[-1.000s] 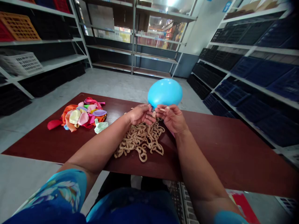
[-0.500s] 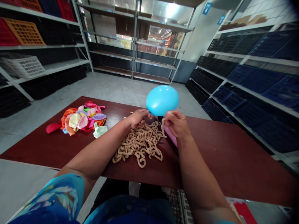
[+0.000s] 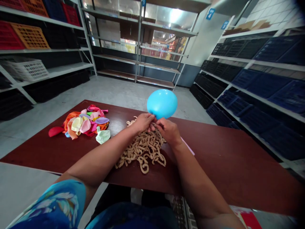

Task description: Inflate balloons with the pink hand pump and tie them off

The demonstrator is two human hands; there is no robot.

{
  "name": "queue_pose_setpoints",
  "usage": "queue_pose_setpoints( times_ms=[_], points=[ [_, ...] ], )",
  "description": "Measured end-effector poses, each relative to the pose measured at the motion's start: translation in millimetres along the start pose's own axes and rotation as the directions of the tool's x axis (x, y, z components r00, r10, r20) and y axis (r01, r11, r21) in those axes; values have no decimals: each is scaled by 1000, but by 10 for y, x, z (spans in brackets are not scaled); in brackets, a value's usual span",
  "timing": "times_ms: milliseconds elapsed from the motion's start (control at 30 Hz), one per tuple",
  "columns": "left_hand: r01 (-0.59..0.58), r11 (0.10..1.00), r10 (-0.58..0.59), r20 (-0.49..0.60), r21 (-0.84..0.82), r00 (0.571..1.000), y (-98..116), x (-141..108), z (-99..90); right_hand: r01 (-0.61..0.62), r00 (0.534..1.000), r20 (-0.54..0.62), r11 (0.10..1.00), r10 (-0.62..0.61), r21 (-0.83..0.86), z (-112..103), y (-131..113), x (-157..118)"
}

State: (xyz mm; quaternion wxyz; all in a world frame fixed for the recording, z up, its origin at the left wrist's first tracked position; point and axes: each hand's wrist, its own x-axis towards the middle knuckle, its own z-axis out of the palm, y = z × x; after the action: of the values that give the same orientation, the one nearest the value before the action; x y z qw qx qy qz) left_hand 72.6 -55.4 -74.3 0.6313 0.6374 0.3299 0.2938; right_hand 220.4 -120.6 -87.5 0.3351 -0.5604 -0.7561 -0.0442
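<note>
An inflated blue balloon [image 3: 162, 103] floats just above the table, its neck end pinched in my left hand [image 3: 145, 122]. My right hand [image 3: 168, 129] has its fingers closed at the same neck, close against my left fingertips. The tan strand that hung from my right fingers is mostly hidden between the hands. Below both hands lies a heap of tan, curly, cord-like strands [image 3: 143, 148]. To the left is a pile of uninflated balloons [image 3: 83, 122] in many colours. A pale green uninflated balloon [image 3: 103, 135] lies between that pile and my left forearm.
The dark red-brown table [image 3: 214, 152] extends to both sides. A flat pink thing [image 3: 188, 146] lies partly behind my right forearm. Shelves with crates [image 3: 30, 35] stand at the left, dark blue crates [image 3: 274, 86] at the right, and a metal rack [image 3: 137, 60] at the back.
My right hand has moved left to meet my left hand at the balloon's neck, carrying the tan strand. The blue balloon has shifted slightly left.
</note>
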Motion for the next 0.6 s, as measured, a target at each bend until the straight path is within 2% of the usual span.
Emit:
queue_pose_setpoints(
  times_ms=[67, 200, 300, 367, 433, 500, 567, 600],
  points=[
    [-51, 991, 53, -13, 128, 998, -1, -19, 29, 1, 999, -32, 998, -3, -69, 23, -13, -2],
    [-187, 906, 214, -30, 379, 976, -7, -42, 46, -97, 990, -111, 991, 86, -93, 50, -22, 2],
    [-240, 860, 269, 1, 451, 963, 6, -39, 16, -201, 969, -143, 979, 203, 28, 70, -26, 13],
    [-253, 853, 273, 25, 457, 962, 18, -29, -16, -264, 948, -120, 937, 296, 227, 89, -35, 24],
    [-260, 852, 288, 8, 453, 957, 20, -11, -52, -322, 926, -14, 806, 378, 496, 97, -47, 38],
    [-261, 860, 317, -58, 439, 947, 7, 16, -92, -379, 899, 136, 582, 417, 720, 72, -59, 50],
    [-253, 877, 335, -141, 409, 932, -17, 48, -133, -393, 878, 225, 367, 423, 843, -2, -76, 61],
    [-240, 889, 331, -186, 389, 925, -31, 64, -154, -374, 875, 232, 292, 424, 880, -55, -89, 71]
  ],
)
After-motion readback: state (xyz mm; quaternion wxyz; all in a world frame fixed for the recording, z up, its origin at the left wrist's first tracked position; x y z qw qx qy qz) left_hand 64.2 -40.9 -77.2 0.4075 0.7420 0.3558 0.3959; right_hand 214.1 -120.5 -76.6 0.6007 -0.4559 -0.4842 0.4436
